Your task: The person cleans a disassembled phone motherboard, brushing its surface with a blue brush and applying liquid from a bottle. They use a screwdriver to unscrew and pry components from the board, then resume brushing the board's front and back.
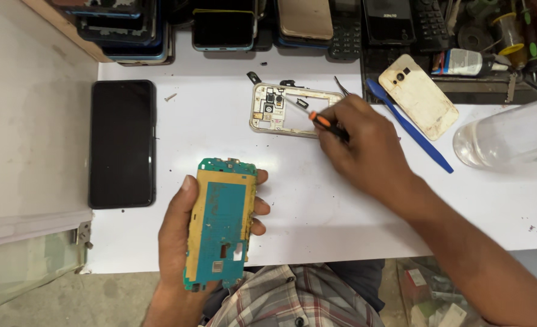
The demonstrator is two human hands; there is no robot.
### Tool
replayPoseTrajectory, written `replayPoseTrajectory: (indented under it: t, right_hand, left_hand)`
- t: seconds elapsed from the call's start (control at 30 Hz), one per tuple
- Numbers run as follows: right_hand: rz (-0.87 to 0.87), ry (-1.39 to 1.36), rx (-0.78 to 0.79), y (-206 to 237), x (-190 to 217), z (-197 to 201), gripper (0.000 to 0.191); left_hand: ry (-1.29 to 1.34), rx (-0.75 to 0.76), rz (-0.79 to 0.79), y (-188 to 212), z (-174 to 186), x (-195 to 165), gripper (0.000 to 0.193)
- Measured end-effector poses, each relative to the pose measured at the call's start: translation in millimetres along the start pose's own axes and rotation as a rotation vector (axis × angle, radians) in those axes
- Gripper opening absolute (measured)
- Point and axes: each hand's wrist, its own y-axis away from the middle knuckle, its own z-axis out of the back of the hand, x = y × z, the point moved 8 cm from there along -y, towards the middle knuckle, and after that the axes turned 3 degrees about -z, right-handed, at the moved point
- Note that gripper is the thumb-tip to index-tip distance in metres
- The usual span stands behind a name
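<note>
The circuit board is clamped in the left hand, a screwdriver gripped in the right hand at two o'clock; loose screws risk being scattered.

screwdriver tip hidden by right hand, clear bottle cut off right

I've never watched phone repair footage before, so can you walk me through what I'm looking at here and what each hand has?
This is one picture from a camera worn on a person's head, looking down at their own two bare hands over a white table. The left hand holds a teal and yellow phone board. The right hand grips a small screwdriver with an orange band, over an opened pale phone frame. Nearby lie a black phone, a blue plastic pry tool, a cream back cover and a clear bottle.
</note>
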Motion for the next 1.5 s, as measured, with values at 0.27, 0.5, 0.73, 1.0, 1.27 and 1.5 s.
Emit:
replayPoseTrajectory:
  t: [0.27,0.5,0.73,1.0,1.27,1.5]
  right_hand:
    - [0.069,-0.054,-0.025,-23,4,-4,0.02]
    - [-0.041,-0.033,-0.007,-3,2,2,0.022]
    - [-0.078,-0.305,-0.002,10,6,-6,0.012]
    - [-0.122,-0.696,0.163,19,-1,-18,0.02]
    - [-0.244,-1.023,0.306,26,-6,-21,0.027]
    - [-0.353,-0.856,0.322,31,-10,-27,0.015]
  left_hand:
    - [0.023,0.026,0.008,-6,2,3,0.074]
    - [0.185,0.195,0.037,-11,-11,4,0.067]
    - [0.165,0.205,0.082,-22,-20,10,0.064]
    - [0.07,0.293,0.213,-19,-36,25,0.069]
    - [-0.013,0.334,0.189,-17,-48,30,0.076]
    - [-0.063,0.291,0.204,-19,-42,38,0.074]
